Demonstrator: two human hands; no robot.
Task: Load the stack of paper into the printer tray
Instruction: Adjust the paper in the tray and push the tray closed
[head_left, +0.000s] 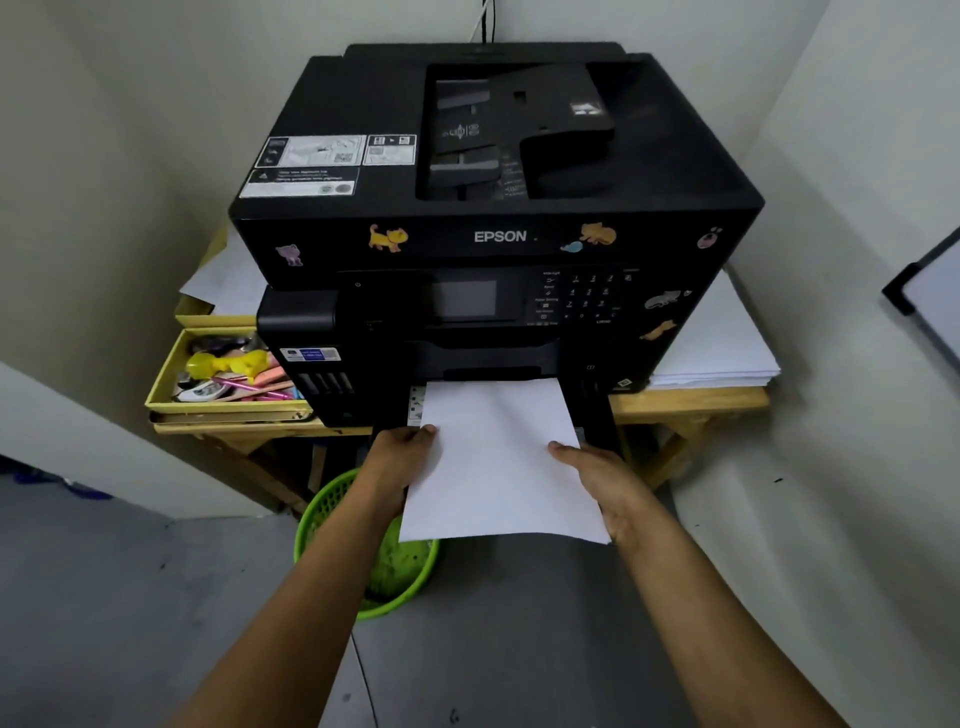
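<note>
Hands: your left hand (408, 449) and right hand (597, 467) clasp paper stack (498, 462), half-entered in printer tray (415, 405); next, push level and fully home.

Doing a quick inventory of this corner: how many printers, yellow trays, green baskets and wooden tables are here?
Black Epson printer: 1
Yellow open trays: 2
Green plastic basket: 1
Wooden table: 1
Total: 5
</note>
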